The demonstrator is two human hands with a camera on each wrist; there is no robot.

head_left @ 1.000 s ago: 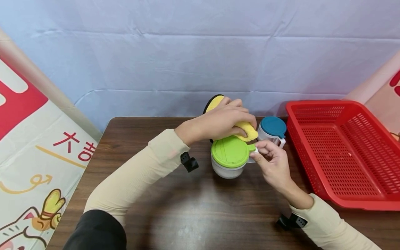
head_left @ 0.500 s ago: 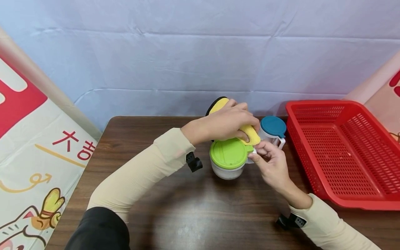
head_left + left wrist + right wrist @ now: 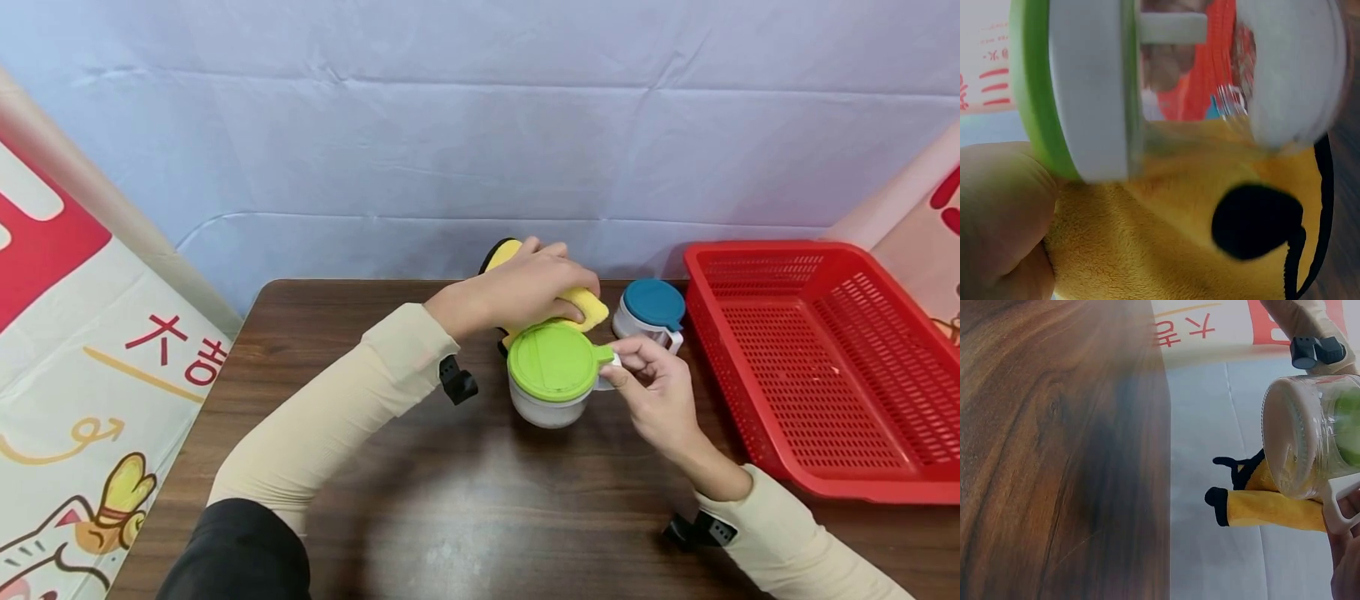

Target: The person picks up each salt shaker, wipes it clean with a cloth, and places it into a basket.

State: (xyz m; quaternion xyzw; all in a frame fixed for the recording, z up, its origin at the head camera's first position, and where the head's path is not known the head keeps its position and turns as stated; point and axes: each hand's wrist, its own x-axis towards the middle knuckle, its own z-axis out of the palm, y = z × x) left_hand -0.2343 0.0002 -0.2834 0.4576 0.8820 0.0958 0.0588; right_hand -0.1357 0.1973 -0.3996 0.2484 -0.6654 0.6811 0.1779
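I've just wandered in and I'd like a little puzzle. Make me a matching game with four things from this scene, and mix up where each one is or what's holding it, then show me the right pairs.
Things:
1. yellow cloth
2. green-lidded jar
3. blue-lidded jar
4. red basket

Places and states:
A. between the other jar and the basket in the head view
B. gripped by the left hand
C. full of slots, at the right side of the head view
D. held by the right hand

Right pairs: 1-B, 2-D, 3-A, 4-C
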